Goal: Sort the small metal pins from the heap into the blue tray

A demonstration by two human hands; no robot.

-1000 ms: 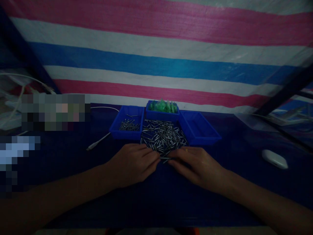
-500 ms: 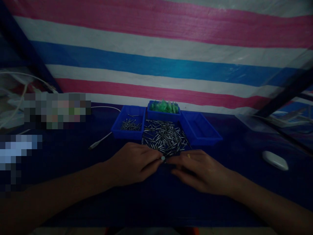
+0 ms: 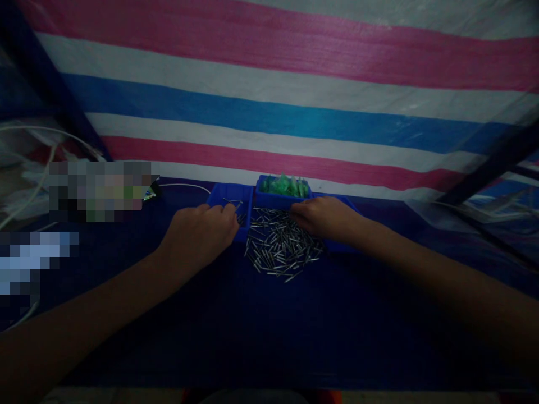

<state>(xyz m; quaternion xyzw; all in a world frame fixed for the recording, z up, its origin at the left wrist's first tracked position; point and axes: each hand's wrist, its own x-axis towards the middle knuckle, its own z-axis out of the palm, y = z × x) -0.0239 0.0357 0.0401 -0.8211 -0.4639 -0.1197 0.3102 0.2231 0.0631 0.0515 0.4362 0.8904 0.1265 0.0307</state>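
My left hand (image 3: pixel 206 231) is over the near side of the left blue bin (image 3: pixel 249 216), fingers curled closed. Thin headed metal pins (image 3: pixel 234 201), like screws or rivets, show in that bin close to the fingertips. What the fingers hold, if anything, is hidden. My right hand (image 3: pixel 322 216) reaches over the far right part of a loose pile of shiny metal pins (image 3: pixel 284 244) on the dark blue table. Its fingers are bent together at the pile, and their tips are hidden. The forearm and hand partly cover the right blue bin (image 3: pixel 337 246).
A blue bin (image 3: pixel 284 201) with green plastic pieces (image 3: pixel 283 184) stands behind the pile. A white cable (image 3: pixel 185 184) runs at the back left, near blurred-out items. A clear plastic sheet (image 3: pixel 433 216) lies at the right. Striped sheeting (image 3: pixel 295 112) hangs behind the table.
My hands were together in front of the pile, the left pinching a pin with a round head. The left has moved forward and left to its bin, the right forward onto the pile.
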